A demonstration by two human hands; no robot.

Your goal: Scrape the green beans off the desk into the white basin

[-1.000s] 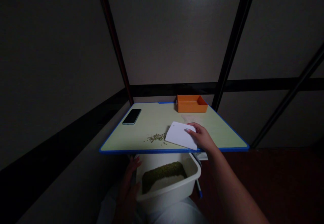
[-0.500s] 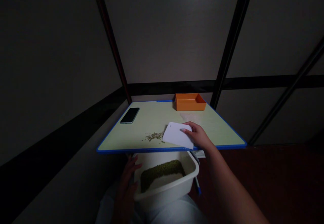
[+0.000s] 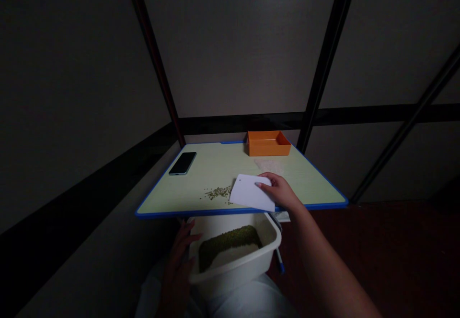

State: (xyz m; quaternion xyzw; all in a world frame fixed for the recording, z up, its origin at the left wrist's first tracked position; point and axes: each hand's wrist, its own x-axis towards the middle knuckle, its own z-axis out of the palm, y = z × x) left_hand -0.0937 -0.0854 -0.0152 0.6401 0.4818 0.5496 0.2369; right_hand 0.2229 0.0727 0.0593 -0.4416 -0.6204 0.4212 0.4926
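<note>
Right hand [image 3: 281, 192] pinches a flat white card [image 3: 252, 192] over the pale-green, blue-edged tabletop [image 3: 208, 164], dark-banded grey wall panels [image 3: 244, 44] rising behind in dim light.

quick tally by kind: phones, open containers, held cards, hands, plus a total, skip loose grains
Phone: 1
Open containers: 2 (orange box, white tub)
Held card: 1
Hands: 2 (left hand, right hand)
Total: 6
</note>
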